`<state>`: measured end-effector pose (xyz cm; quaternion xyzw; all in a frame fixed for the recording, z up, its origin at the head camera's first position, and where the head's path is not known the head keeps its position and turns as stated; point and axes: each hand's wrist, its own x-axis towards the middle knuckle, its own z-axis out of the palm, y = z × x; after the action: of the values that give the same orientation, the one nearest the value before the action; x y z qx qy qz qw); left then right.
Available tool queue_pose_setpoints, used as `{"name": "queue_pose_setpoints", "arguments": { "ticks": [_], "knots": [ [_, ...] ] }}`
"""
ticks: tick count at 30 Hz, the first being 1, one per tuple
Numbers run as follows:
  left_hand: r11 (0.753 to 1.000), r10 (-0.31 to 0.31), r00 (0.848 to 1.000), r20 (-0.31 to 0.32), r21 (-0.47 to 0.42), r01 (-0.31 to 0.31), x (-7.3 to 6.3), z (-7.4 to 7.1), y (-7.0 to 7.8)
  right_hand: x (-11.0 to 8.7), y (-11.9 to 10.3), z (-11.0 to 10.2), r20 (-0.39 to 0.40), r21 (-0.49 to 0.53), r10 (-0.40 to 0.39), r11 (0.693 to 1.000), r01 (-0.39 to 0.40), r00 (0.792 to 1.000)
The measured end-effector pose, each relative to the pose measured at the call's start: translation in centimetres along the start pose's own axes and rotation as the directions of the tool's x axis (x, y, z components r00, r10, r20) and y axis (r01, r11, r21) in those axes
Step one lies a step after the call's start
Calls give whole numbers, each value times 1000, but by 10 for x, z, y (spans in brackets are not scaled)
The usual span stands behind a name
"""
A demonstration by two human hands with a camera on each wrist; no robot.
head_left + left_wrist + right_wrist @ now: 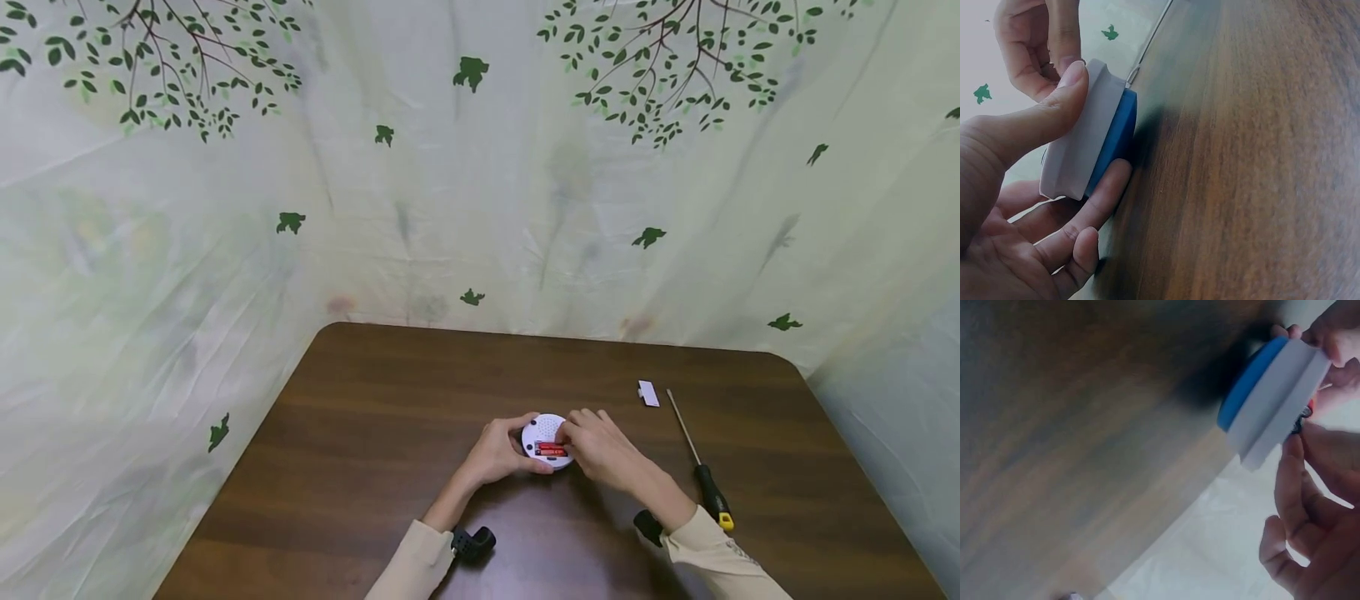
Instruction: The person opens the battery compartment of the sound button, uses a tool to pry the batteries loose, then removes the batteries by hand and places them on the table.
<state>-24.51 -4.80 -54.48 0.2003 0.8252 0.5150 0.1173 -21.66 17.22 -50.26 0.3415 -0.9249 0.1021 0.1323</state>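
A round white device with small holes in its face is held just over the table, its battery side up. Red batteries lie in its open compartment. My left hand grips the device by its rim, thumb on the near side. In the left wrist view the white body is seen edge-on, with a blue underside toward the table. My right hand has its fingers curled at the compartment's right end. In the right wrist view its thumb and fingertip pinch the end of a battery.
A small white cover lies on the brown table beyond the right hand. To its right is a screwdriver with a black and yellow handle, close to the right forearm. A leaf-patterned curtain hangs behind the table.
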Motion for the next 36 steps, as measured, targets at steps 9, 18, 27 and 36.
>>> {"name": "queue_pose_setpoints", "arguments": {
  "ticks": [9, 18, 27, 36],
  "knots": [
    [1000, -2, 1000, -2, -2, 2, 1, -1, 0, 4, 0, -2, 39, 11, -5, 1000, 5, 999],
    [1000, -19, 1000, 0, -7, 19, 1, -1, 1, 5, 3, -4, 57, 28, -13, 1000, 12, 998],
    [1000, 7, 1000, -6, -1, -7, 2, -1, 1, 11, 12, -12, 193, 136, -13, 991, -14, 981],
    [1000, 2, 1000, -6, 3, -2, 3, -1, 0, 14, 12, -15, 197, 152, -7, 988, -23, 980]
  ]
}}
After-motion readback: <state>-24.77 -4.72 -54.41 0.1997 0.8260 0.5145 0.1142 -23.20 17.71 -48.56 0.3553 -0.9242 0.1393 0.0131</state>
